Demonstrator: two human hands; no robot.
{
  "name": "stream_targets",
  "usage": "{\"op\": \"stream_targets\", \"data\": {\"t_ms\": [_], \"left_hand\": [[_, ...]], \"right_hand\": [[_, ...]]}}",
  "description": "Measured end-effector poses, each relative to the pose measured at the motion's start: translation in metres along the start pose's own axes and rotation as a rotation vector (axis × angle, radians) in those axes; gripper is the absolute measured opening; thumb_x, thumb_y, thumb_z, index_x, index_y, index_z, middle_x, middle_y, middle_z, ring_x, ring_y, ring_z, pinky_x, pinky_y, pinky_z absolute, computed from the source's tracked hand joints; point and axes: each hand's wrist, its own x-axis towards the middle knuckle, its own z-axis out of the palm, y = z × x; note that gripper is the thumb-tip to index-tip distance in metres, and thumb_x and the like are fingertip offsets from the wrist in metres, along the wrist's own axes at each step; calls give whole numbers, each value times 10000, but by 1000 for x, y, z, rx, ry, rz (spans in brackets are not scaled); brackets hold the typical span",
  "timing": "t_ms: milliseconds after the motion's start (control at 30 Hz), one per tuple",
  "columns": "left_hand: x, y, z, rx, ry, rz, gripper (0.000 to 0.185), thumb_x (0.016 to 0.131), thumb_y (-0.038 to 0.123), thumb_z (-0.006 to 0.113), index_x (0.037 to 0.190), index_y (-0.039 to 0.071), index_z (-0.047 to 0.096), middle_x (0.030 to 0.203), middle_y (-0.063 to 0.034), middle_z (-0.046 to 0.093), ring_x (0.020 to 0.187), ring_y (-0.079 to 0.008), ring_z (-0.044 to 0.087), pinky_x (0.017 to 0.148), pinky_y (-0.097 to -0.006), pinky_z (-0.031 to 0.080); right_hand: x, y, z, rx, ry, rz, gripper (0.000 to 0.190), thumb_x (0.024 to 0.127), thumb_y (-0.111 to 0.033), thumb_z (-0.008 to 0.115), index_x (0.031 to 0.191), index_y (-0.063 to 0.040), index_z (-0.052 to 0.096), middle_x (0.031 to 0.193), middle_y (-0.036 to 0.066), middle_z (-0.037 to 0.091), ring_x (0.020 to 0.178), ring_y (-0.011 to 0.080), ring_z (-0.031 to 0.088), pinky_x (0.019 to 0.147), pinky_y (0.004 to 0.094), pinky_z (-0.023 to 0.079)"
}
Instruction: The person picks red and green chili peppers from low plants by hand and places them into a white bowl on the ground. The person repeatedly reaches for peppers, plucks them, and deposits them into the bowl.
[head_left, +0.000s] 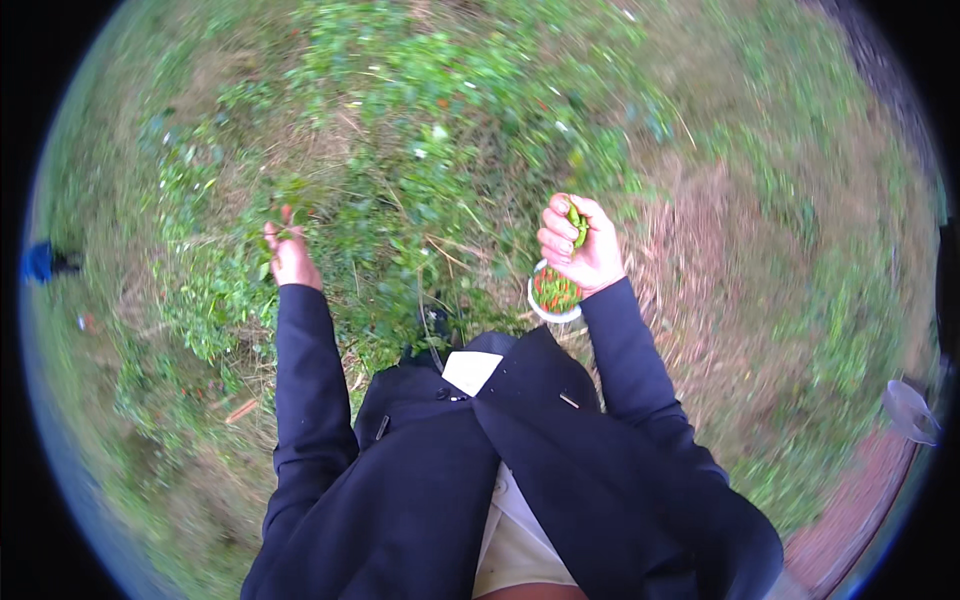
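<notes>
Several green chili peppers (576, 223) are held in my right hand (581, 244), its fingers curled around them. Just below that hand, partly hidden by it, a white round container (534, 300) holds many red and green chili peppers (555, 289). On the left, my left hand (291, 255) is among the leaves of a chili plant (300, 195), with stems and something reddish at its fingertips. Blur hides whether those fingers are closed on a stem. Leafy plants (420, 195) with a few small red fruits stand between and beyond both hands.
Dry grass (697, 240) covers the ground to the right. A reddish strip (855, 517) runs along the lower right edge, near a translucent pale object (910, 411). Something blue (37, 262) lies at the far left. An orange-brown piece (241, 410) is on the grass at the lower left.
</notes>
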Motion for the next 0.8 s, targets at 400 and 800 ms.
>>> {"op": "stream_targets", "data": {"t_ms": [400, 800], "left_hand": [[-112, 1, -42, 191, -24, 134, 596, 822, 10, 551, 1341, 31, 260, 1316, -157, 342, 1163, -202, 400, 974, -287, 325], [-254, 10, -96, 123, -18, 79, 372, 885, 40, 447, 1237, -68, 394, 1206, -198, 480, 1072, -253, 530, 926, -322, 449]], "right_hand": [[-233, 58, -291, 4, 1053, -211, 141, 862, -168, 489, 833, -35, 524, 766, 100, 569, 753, 241, 583, 674, 317, 529], [-167, 37, -364, -55, 1009, -126, 745, 824, -458, 520, 1371, -118, 145, 1406, 192, 176, 1240, 446, 290, 921, 692, 247]]}}
